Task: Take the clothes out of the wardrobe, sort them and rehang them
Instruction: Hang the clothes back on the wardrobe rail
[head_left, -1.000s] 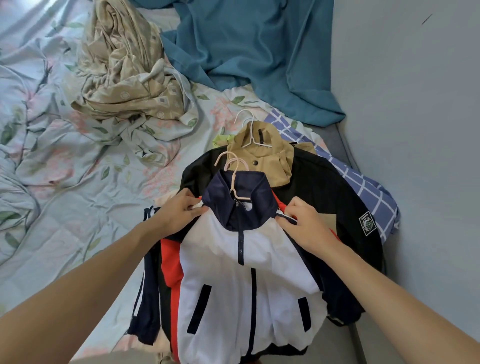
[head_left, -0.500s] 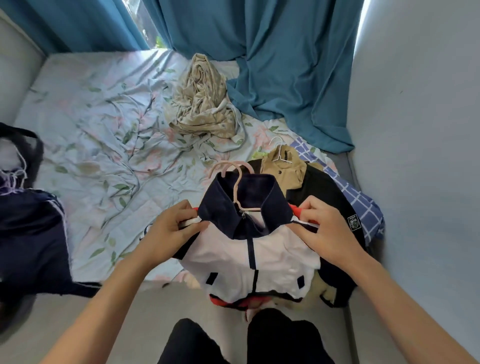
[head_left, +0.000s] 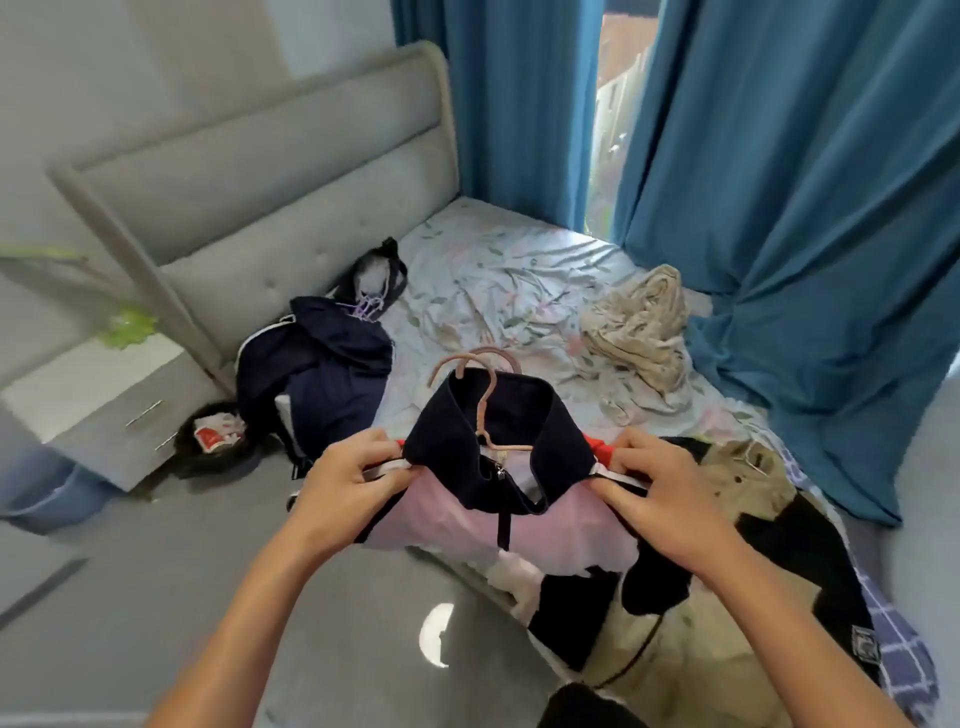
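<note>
I hold a white, navy and red jacket (head_left: 498, 525) on a pink hanger (head_left: 480, 384) in the air in front of me. My left hand (head_left: 353, 493) grips its left shoulder and my right hand (head_left: 660, 499) grips its right shoulder. Below and to the right, a black jacket (head_left: 800, 551), a tan jacket (head_left: 743, 478) and a blue checked garment (head_left: 904, 644) lie stacked on the bed's near right corner. Dark navy clothes on purple hangers (head_left: 317, 364) are piled at the headboard end.
A floral sheet (head_left: 498, 280) covers the bed, with a crumpled beige cloth (head_left: 639, 327) on it. Behind stand a grey padded headboard (head_left: 270, 171) and teal curtains (head_left: 779, 182). A grey nightstand (head_left: 98, 410) and a black bin (head_left: 213, 436) are at the left, on grey floor (head_left: 156, 582).
The jacket has been lifted off the pile and carried leftward, both hands still on its shoulders. My view has swung up and to the left, and the headboard and nightstand now show.
</note>
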